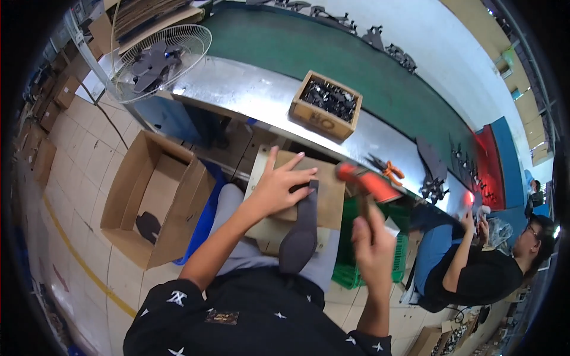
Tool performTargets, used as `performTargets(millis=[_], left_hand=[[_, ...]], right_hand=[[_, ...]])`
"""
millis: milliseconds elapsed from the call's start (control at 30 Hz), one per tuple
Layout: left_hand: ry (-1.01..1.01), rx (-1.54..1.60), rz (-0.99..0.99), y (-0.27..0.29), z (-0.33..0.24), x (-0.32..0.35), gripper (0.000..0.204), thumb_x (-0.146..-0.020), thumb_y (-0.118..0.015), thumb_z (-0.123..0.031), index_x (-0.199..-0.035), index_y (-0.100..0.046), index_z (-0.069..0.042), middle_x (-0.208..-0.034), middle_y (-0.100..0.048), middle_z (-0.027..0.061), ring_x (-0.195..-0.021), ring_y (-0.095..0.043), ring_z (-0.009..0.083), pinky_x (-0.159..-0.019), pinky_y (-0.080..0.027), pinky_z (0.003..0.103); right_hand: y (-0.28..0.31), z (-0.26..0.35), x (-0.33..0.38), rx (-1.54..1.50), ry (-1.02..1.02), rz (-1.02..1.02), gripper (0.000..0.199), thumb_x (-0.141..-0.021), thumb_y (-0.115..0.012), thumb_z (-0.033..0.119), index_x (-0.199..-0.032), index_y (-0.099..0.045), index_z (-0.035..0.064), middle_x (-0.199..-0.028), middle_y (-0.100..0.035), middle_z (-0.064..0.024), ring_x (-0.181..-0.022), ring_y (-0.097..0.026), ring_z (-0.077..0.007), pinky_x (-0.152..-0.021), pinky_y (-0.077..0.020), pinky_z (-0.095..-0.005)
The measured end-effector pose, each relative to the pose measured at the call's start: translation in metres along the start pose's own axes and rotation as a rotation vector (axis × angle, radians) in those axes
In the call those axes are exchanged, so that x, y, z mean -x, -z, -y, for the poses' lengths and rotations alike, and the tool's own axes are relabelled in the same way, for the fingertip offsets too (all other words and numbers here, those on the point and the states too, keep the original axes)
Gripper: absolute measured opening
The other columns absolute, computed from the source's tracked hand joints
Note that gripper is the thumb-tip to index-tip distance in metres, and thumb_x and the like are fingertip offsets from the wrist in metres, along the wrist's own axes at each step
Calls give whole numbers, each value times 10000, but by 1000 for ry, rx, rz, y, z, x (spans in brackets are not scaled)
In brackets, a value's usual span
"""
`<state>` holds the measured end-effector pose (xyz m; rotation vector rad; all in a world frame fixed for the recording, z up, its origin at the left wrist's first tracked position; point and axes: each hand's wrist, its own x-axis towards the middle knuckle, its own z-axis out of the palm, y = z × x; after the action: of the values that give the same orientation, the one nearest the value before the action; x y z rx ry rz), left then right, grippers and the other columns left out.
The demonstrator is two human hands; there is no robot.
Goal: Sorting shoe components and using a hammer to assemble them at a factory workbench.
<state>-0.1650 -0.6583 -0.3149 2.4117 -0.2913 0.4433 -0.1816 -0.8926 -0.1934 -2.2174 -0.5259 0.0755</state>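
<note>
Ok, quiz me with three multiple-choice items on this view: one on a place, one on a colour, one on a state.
1. Where does the left hand rest?
A. on the dark leather piece on the board
B. inside the cardboard box
C. on the fan

2. What colour is the head of the hammer in the right hand?
A. blue
B. orange-red
C. white

3. How is the cardboard box on the floor?
A. taped shut
B. open
C. crushed flat

Answers: 1 A, its spread fingers press the dark leather piece to the board. 2 B, the blurred head reads orange-red. 3 B, its flaps stand up and the inside shows.
</note>
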Motion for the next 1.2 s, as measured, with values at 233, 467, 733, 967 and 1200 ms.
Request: performTargets(millis=[233,467,733,967,1200], left_hand=[[-41,751,378,55,-79,39,282,-924,-605,-249,-833,-538,9,-725,-516,170,-736,-582,353,-642,-452,386],[310,1354,567,74,-128,67,363,-1025,-416,-285,-1080,-602,23,-1021,-645,99,-990,-580,166,-905,-421,305],[514,1563,670,68,-137,81,365,-1037,-386,-294,-1042,-594,6,-1039,-596,85,-1053,-543,172,-971,-389,306],[541,1632,713,72,-136,89,373,-1041,-373,-294,-1050,-591,8,-1036,-592,89,-1050,-543,170,-959,-397,297],[366,1500,992,76,-137,79,361,-1047,-367,-270,-1041,-597,9,-1015,-607,95,-1031,-558,171,-952,-406,291]], right_hand=[[-23,-33,-40,410,385,72,513,-881,-637,137,-1358,-472,43,-1095,-612,-157,-789,-623,-346,-609,-513,-391],[-34,-23,-20,343,598,301,501,-883,-651,301,-1264,-535,-2,-1266,-538,-187,-1136,-539,-301,-964,-406,-458],[-50,-6,35,-1178,-19,603,615,-898,-509,589,-1008,-575,-12,-1053,-583,-179,-1118,-531,-335,-995,-402,-471],[-51,7,45,-1225,-64,549,603,-881,-551,574,-893,-623,-25,-893,-612,-137,-975,-576,-304,-951,-434,-486],[-49,3,53,-1374,19,510,490,-961,-535,450,-986,-614,-32,-916,-626,-136,-943,-584,-276,-920,-456,-459]])
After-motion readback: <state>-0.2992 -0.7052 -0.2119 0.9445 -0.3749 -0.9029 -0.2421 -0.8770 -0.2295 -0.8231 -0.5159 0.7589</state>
